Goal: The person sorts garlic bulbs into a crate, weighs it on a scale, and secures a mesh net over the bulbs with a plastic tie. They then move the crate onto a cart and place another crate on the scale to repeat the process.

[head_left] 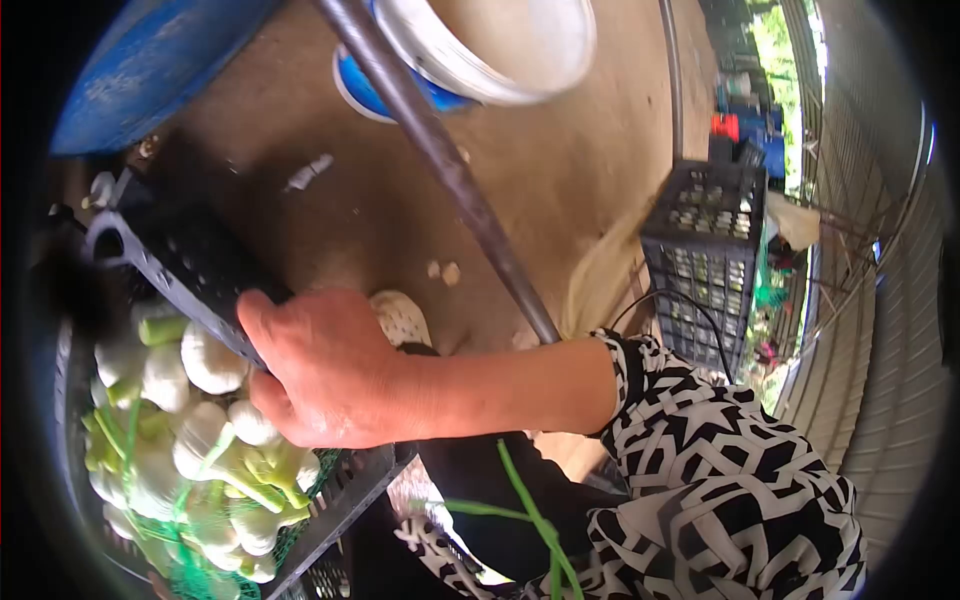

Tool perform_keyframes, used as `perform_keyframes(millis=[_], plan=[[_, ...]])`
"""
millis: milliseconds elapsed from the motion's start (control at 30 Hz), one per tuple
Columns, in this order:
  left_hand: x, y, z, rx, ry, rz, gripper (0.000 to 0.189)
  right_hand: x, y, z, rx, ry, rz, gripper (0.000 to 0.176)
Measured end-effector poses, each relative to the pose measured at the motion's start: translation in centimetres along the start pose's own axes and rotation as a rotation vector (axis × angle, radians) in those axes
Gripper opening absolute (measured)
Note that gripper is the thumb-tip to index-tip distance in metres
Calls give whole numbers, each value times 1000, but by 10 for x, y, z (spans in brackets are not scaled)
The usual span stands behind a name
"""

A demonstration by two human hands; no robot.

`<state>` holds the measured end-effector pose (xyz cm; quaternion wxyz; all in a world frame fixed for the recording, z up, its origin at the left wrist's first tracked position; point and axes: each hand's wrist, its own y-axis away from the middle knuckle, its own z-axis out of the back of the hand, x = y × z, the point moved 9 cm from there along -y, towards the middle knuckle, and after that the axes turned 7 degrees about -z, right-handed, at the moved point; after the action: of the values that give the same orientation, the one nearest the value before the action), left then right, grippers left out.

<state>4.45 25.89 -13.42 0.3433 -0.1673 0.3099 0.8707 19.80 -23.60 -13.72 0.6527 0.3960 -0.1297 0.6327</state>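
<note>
My right hand (335,375) reaches in from the right, its fingers wrapped round the dark plastic rim (185,295) of a black crate. Just below and left of the hand, pale round bulbs with cut green stems (205,440) fill the crate. Green netting (200,570) lies among the bulbs near its lower edge. A black-and-white patterned sleeve (720,470) covers my upper arm. Long green leaves (535,515) show at the bottom centre. My left hand is not in view.
A metal pole (450,165) slants across the brown floor (570,190). Beyond it are a white bucket (570,85) and a blue-and-white round object (352,80). A blue barrel (150,75) is at upper left. Another black crate (703,245) stands at right, near a corrugated wall (895,360).
</note>
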Motion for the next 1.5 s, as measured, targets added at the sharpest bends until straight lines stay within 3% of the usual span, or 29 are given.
perform_keyframes(millis=[233, 433, 567, 667, 700, 733, 767, 800, 833, 867, 933, 967, 1000, 1033, 1100, 1233, 1267, 1300, 1367, 1433, 1467, 1500], plan=[[-64, 121, 35, 33, -62, 58, 37, -9, 127, 71, -159, -215, -187, 20], [-190, 165, 46, 78, 27, -161, 36, -22, 253, 165, -309, -262, -442, 20], [-268, 200, 45, 147, 111, -317, 36, -48, 380, 222, -462, -439, -746, 23], [-323, 223, 23, 224, 198, -403, 36, -74, 484, 241, -718, -528, -961, 30], [-390, 270, 4, 222, -282, -1005, 50, -82, 516, 244, -802, -608, -1030, 31], [-413, 291, -36, 477, 103, -921, 39, -90, 546, 250, -900, -695, -1109, 30], [-441, 339, -76, 624, -40, -798, 40, -101, 576, 251, -989, -789, -1186, 30], [-456, 362, -111, 656, -112, -939, 38, -113, 605, 249, -1056, -835, -1230, 29], [-467, 388, -148, 619, -53, -957, 34, -132, 633, 245, -1126, -875, -1267, 29], [-475, 415, -189, 794, -64, -1042, 34, -148, 658, 247, -1196, -845, -1308, 31], [-477, 470, -262, 922, -108, -971, 33, -184, 706, 246, -1287, -749, -1402, 36], [-472, 487, -300, 962, -130, -1031, 33, -205, 726, 248, -1304, -682, -1450, 40], [-463, 504, -330, 981, -271, -922, 34, -228, 739, 248, -1294, -699, -1503, 42], [-456, 522, -361, 981, -390, -943, 39, -252, 750, 248, -1296, -674, -1537, 45], [-436, 548, -413, 995, -342, -1060, 49, -304, 770, 229, -1136, -595, -1712, 46], [-426, 577, -430, 901, -427, -1254, 51, -349, 780, 167, -1297, -771, -1691, 41], [-434, 585, -432, 891, -418, -1333, 51, -343, 782, 170, -1298, -625, -1752, 40], [-417, 558, -441, 895, -483, -1218, 53, -334, 781, 188, -1274, -428, -1783, 40], [-421, 562, -436, 880, -531, -1256, 55, -331, 778, 199, -1224, -467, -1825, 39], [-419, 543, -433, 823, -353, -1231, 60, -334, 771, 221, -1136, -422, -1839, 38], [-420, 537, -432, 822, -332, -1135, 64, -334, 766, 237, -1161, -400, -1803, 37], [-430, 560, -423, 737, -350, -1299, 65, -336, 766, 239, -1181, -385, -1772, 36]])
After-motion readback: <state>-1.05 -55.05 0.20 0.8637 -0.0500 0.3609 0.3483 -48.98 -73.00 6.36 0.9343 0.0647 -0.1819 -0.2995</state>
